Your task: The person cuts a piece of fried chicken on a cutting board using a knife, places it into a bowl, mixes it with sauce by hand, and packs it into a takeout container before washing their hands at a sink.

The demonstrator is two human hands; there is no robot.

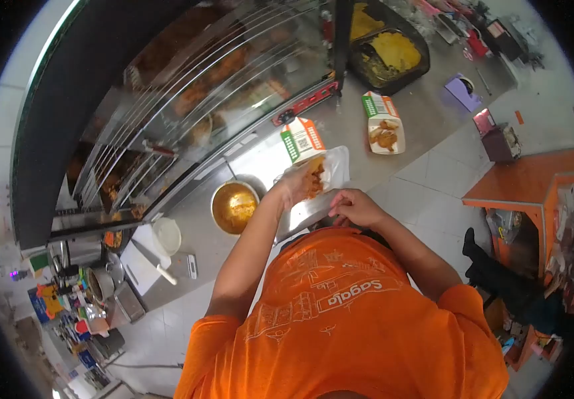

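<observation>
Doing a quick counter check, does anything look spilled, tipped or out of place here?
Nothing clearly stands out. The left hand holds fried food over a tray beside one open box; a second filled box lies farther along the counter. No spills visible.

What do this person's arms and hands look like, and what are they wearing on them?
Both arms are bare from above the elbow down: the left hand and right hand wear no gloves. Short sleeves of an orange T-shirt cover the upper arms; the shirt carries white line drawings and white lettering.

Steel counter [426, 100], food boxes [384, 124], sauce bowl [233, 207]
</observation>
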